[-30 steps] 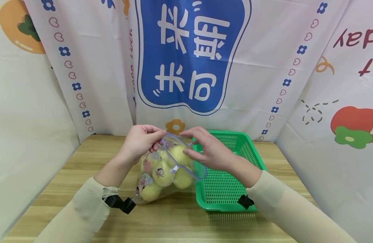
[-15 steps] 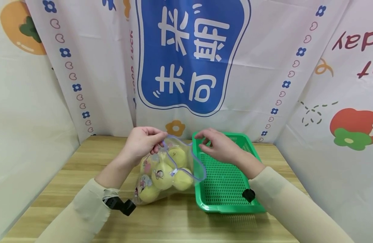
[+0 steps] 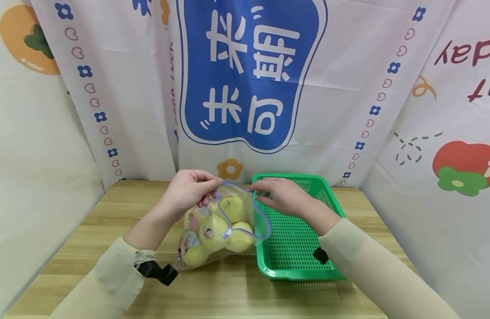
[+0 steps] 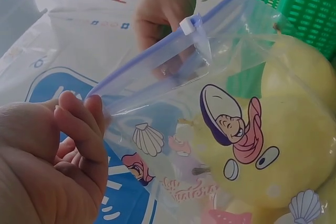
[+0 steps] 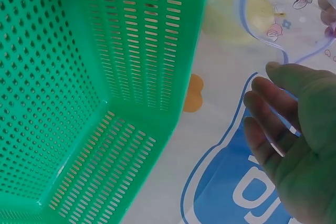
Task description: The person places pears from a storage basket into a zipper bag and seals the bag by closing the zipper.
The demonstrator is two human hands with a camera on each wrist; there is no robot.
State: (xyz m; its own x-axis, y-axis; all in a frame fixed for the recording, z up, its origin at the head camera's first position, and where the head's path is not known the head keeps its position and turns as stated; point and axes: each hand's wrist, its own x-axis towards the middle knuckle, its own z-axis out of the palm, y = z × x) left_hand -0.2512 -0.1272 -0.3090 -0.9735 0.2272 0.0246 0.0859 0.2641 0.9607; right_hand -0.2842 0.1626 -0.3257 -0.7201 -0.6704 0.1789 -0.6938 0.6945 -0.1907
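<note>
A clear zip bag [image 3: 221, 254] with cartoon prints and a purple zip rim stands on the table, mouth spread open, with several yellow pears [image 3: 213, 232] inside. My left hand [image 3: 191, 190] pinches the far left part of its rim between thumb and fingers. My right hand [image 3: 285, 195] is at the opposite part of the rim, above the basket's left edge, fingertips right at the plastic and a gap between thumb and fingers. In the left wrist view the white zip slider [image 4: 188, 24] sits on the rim, and my right fingers show partly through the bag.
A green perforated basket [image 3: 265, 266] stands on the wooden table [image 3: 89, 230] directly right of the bag. Behind the table hangs a printed white cloth [image 3: 328, 110], with pale cloth walls on both sides.
My right hand drew off the bag's rim to the right, uncovering the pears, then came back left to the rim. My left hand has kept its grip, sinking slightly in view.
</note>
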